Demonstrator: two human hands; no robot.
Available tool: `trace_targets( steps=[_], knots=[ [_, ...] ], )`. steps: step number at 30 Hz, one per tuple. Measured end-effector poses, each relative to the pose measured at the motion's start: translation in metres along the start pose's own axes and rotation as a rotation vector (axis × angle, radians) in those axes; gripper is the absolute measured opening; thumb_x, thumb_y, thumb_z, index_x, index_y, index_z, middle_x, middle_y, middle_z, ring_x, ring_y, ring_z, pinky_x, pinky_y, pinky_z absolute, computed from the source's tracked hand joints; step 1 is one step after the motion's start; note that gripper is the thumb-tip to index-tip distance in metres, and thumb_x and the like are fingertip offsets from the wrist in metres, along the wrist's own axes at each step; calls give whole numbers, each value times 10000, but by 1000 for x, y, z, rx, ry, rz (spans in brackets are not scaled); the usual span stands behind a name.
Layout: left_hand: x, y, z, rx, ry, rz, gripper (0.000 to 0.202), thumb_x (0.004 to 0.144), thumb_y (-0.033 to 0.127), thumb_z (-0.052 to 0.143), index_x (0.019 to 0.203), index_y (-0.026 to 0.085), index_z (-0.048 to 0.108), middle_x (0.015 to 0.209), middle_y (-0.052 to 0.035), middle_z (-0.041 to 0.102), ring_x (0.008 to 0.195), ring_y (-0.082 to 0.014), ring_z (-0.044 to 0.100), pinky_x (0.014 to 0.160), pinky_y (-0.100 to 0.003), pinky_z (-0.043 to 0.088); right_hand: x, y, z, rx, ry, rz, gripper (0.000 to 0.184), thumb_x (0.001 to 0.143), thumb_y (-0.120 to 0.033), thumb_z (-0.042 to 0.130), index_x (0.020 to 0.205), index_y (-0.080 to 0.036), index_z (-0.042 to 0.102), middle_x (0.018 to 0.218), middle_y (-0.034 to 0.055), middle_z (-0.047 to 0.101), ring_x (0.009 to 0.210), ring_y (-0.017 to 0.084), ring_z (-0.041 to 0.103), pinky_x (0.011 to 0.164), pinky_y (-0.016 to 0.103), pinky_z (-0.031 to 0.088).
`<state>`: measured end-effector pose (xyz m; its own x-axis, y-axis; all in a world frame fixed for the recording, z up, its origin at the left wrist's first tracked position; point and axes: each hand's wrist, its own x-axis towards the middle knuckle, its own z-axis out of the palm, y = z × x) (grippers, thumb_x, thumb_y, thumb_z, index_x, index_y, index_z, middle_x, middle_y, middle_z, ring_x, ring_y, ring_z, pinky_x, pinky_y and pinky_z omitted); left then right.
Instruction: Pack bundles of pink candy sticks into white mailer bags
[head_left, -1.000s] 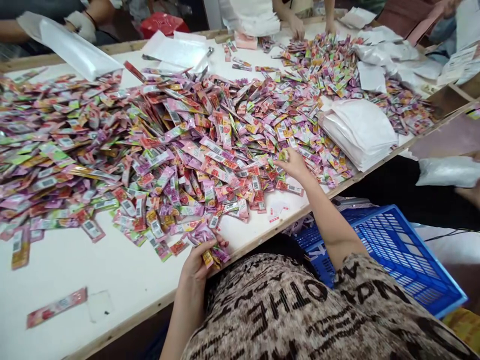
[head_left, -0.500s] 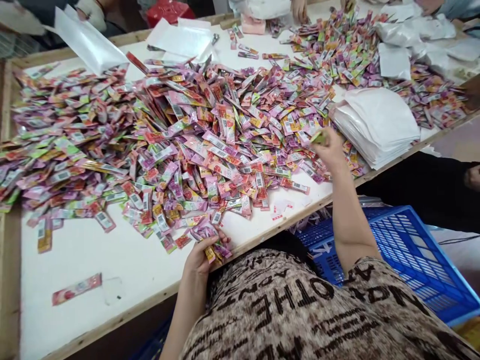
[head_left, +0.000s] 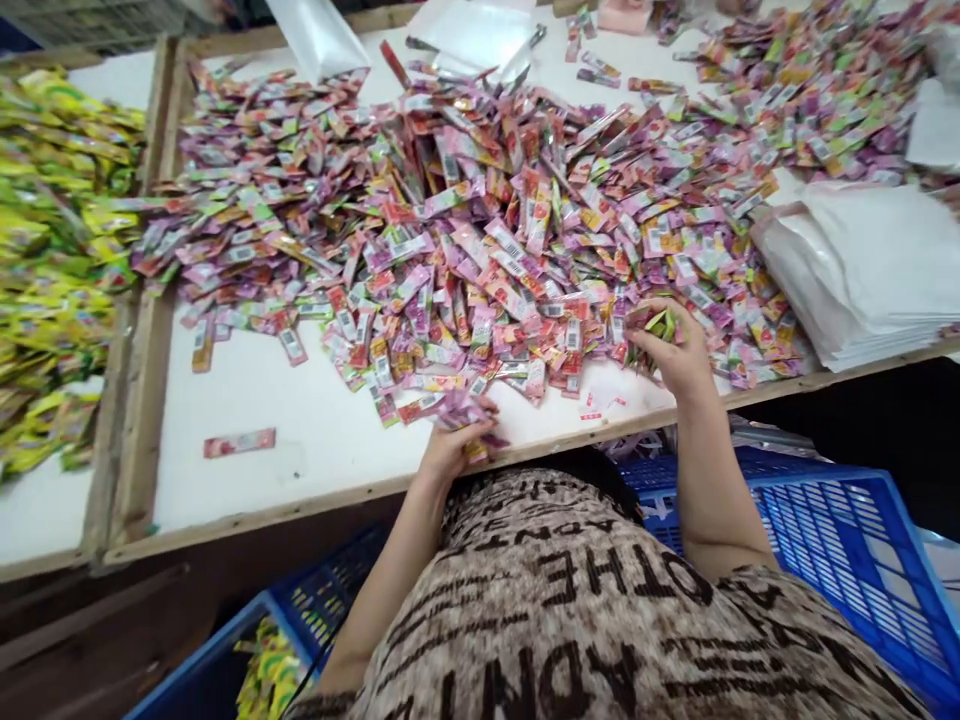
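Close to the table's front edge, my left hand [head_left: 454, 445] is closed around a small bunch of stick packets [head_left: 459, 412], mostly purple and pink with some yellow. My right hand [head_left: 679, 350] is farther right, at the front of the heap, with its fingers curled round several green and yellowish packets [head_left: 661, 324]. A large heap of slim printed packets [head_left: 487, 250] in pink, purple, red, green and orange spreads over the white tabletop [head_left: 315, 460]. One red-and-pink packet [head_left: 240, 443] lies apart at the left front.
White plastic bags [head_left: 877, 260] are stacked at the right edge. Yellow-green packets [head_left: 60, 250] fill a section beyond the wooden divider [head_left: 135, 400]. Blue crates [head_left: 840, 530] stand below the table on both sides. More clear bags [head_left: 472, 35] lie at the back.
The view has swung left, bringing the yellow-green packets into sight. My right hand has come down to the heap's front and now grips more packets. My left hand keeps its bunch.
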<state>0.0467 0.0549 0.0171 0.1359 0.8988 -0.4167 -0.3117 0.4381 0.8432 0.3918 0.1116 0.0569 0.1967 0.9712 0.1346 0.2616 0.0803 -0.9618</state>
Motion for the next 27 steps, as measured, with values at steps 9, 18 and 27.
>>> trace_targets(
  steps=[9,18,27],
  knots=[
    [4,-17,9,412,-92,236,394,633,371,860,924,172,684,844,-27,691,762,-186,651,773,-340,547,-97,1,160,325,-219,142,286,787,-458,761,861,-229,608,762,-25,592,717,144,535,676,264,440],
    [12,-28,8,667,-128,683,686,750,389,807,1369,219,568,1332,-140,608,1279,-300,551,1103,-478,433,-95,8,176,668,-46,369,343,703,-492,808,849,-247,616,774,-12,644,783,172,616,788,318,514],
    [1,-32,7,418,-8,511,704,662,392,872,1301,226,629,1354,-114,634,1307,-306,555,1156,-505,393,-97,-4,198,607,-100,324,381,754,-576,751,897,-239,647,873,9,675,879,179,642,845,310,530]
  ],
)
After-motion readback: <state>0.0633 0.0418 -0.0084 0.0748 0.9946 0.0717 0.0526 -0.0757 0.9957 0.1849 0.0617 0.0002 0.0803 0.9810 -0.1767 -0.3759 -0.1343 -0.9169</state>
